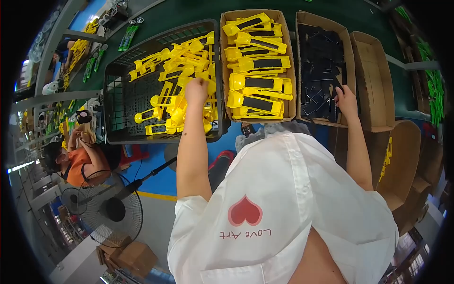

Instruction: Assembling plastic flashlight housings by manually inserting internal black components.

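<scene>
My left hand (196, 92) is closed over the pile in the dark plastic basket (112, 124), its fingers curled at a yellow plastic part (211, 86); the fingertips are partly hidden. Loose yellow parts surround it. My right hand (347, 102) is at the right side of a cardboard box (299, 57) of flat black pieces, with thumb and fingers pinched on a thin black piece (338, 92). Between my hands stands another cardboard box (223, 28), stacked with yellow parts (259, 83) that carry black strips.
An empty-looking cardboard box (372, 80) stands at the right, with further cartons (404, 163) below it. A standing fan (113, 209) and a person in orange (87, 163) are at the left. Green parts (127, 38) lie on the green bench (189, 13).
</scene>
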The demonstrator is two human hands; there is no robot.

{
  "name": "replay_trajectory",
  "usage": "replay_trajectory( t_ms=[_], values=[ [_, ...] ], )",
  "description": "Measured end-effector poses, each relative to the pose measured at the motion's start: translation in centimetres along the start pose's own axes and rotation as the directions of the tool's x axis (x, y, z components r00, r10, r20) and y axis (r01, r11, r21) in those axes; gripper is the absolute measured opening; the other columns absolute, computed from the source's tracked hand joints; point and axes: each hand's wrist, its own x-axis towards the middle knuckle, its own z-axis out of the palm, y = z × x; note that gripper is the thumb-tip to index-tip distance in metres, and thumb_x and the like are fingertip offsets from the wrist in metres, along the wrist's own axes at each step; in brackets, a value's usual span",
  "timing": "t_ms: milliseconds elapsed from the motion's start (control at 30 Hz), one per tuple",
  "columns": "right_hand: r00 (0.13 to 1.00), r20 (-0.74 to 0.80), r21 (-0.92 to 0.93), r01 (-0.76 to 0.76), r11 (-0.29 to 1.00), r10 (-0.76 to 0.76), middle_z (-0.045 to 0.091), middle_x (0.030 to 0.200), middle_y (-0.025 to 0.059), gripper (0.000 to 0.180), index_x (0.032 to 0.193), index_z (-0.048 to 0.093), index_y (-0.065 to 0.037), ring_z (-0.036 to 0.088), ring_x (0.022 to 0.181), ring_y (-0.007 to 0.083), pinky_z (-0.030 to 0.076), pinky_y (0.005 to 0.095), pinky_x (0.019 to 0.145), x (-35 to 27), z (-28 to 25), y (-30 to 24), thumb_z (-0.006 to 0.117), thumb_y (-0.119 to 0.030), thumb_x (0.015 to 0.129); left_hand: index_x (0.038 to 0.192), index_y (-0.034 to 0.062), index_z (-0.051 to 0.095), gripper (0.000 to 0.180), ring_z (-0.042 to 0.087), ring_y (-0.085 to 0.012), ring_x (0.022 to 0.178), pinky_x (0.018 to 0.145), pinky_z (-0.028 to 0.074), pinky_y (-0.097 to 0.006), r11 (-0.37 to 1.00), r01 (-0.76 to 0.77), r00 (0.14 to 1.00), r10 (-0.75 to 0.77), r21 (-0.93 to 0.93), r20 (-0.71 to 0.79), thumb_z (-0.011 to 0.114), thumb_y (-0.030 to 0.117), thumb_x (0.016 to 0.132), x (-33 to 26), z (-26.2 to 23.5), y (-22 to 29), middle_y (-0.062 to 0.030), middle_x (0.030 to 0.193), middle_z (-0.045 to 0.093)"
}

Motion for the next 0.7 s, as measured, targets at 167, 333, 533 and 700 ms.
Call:
replay_trajectory(
  t_ms=[167,333,533,700],
  values=[
    [0.996,-0.064,0.263,-0.035,0.964,0.054,0.047,0.053,0.0005,0.023,0.09,0.05,-0.004,0.043,0.044,0.0073,0.034,0.0218,0.042,-2.9,0.9,-1.3,0.048,-0.027,0.086,0.087,0.0064,0.053,0.008,0.052,-0.0128,0.068,0.063,0.043,-0.024,-0.049,-0.091,0.986,-0.146,-0.995,-0.083,0.053,0.013,0.081,-2.2,-7.7,2.5,-0.0023,0.078,0.055],
    [0.999,0.042,0.535,-0.033,0.844,0.012,0.044,0.055,-0.0017,0.016,0.089,0.048,-0.006,0.04,0.044,0.0042,0.031,0.0154,0.04,-4.3,1.6,-5.5,0.048,-0.022,0.086,0.093,0.0062,0.052,0.017,0.031,-0.0095,0.057,0.051,0.027,-0.021,-0.827,0.46,0.879,0.476,-0.325,0.032,0.056,0.013,0.078,-3.9,-6.0,6.1,0.0011,0.069,0.047],
    [0.92,0.276,0.568,0.078,0.82,-0.279,0.051,0.057,-0.001,0.009,0.084,0.046,-0.008,0.044,0.044,0.0025,0.033,0.0141,0.04,-6.9,-0.7,-13.1,0.049,-0.016,0.085,0.097,0.0057,0.051,0.021,0.032,-0.0103,0.059,0.052,0.029,-0.021,-0.749,0.583,0.808,0.575,-0.315,0.129,0.057,0.012,0.078,-4.2,-3.3,8.6,-0.0006,0.073,0.047],
    [0.89,0.309,0.551,0.119,0.826,-0.335,0.055,0.056,0.0019,0.01,0.079,0.049,-0.006,0.047,0.043,0.0037,0.038,0.0154,0.041,-7.9,-1.3,-15.3,0.056,-0.013,0.081,0.096,0.003,0.051,0.015,0.055,-0.0181,0.08,0.069,0.048,-0.024,-0.768,0.373,0.927,0.283,-0.52,0.248,0.053,0.004,0.081,-3.0,-0.3,6.4,-0.009,0.084,0.055]
  ],
)
